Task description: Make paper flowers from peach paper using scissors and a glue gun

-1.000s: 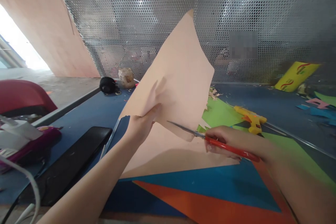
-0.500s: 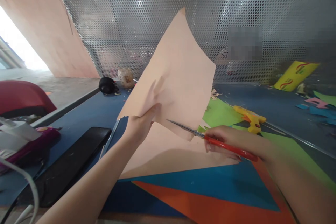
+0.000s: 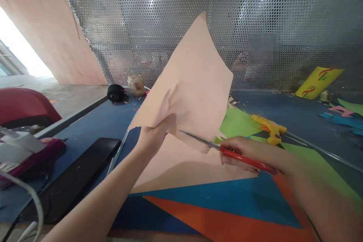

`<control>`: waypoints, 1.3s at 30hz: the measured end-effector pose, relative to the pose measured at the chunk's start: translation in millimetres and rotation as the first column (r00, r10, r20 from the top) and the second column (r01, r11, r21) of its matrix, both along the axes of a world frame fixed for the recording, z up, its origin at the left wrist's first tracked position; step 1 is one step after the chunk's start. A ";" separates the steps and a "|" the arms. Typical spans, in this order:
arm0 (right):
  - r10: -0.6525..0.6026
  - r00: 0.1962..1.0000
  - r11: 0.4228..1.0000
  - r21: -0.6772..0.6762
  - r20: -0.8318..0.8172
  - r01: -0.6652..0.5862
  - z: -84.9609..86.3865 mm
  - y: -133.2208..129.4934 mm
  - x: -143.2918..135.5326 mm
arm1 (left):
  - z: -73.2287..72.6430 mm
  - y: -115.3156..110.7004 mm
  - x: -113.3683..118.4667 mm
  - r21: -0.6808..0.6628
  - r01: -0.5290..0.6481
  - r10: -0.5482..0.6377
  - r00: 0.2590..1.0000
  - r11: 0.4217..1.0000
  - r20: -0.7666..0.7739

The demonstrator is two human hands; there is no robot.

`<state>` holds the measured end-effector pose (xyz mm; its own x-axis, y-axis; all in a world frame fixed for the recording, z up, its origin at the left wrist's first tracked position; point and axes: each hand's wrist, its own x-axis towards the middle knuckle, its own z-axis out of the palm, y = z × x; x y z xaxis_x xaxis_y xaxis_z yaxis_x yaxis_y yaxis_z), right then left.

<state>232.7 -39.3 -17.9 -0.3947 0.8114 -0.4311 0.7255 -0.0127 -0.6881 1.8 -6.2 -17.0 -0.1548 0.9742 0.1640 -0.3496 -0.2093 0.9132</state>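
Two hands at work: my left hand pinches the pink sheet, tilted up mid-frame, and my right hand is curled round the red scissors. Blades by the sheet's lower edge, looking nearly closed; whether they bite, I can't tell. Seems a cutting step, and the next move calls for a steady sheet and fingers clear of the tips. Lower centre, another pink sheet overlaps blue paper; glue gun at right.
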 end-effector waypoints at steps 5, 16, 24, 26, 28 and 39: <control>0.006 0.999 0.999 -0.048 -0.051 -0.009 -11.1 5.5 7.2 | 5.7 -2.7 3.2 -0.014 -0.003 0.004 0.999 1.000 0.048; -0.050 0.991 0.992 -0.119 -0.123 0.035 -8.1 1.7 6.6 | 0.2 1.3 -0.3 0.023 0.020 -0.019 1.000 1.000 -0.021; -0.047 0.997 0.996 -0.077 -0.068 0.042 -4.2 0.6 3.2 | -3.0 1.9 -1.1 0.017 -0.004 0.005 0.999 1.000 -0.049; -0.061 0.995 0.995 -0.085 -0.077 0.055 -3.9 0.4 2.7 | -2.3 1.5 0.1 0.021 -0.004 0.005 1.000 1.000 -0.028; -0.070 0.993 0.995 -0.078 -0.092 0.063 -5.2 0.6 3.2 | -2.1 1.4 0.7 0.036 -0.005 0.005 1.000 0.999 -0.008; -0.027 0.997 0.999 -0.035 -0.066 0.024 -5.9 1.7 3.6 | 1.7 -2.3 1.3 -0.022 -0.027 0.027 1.000 0.999 0.013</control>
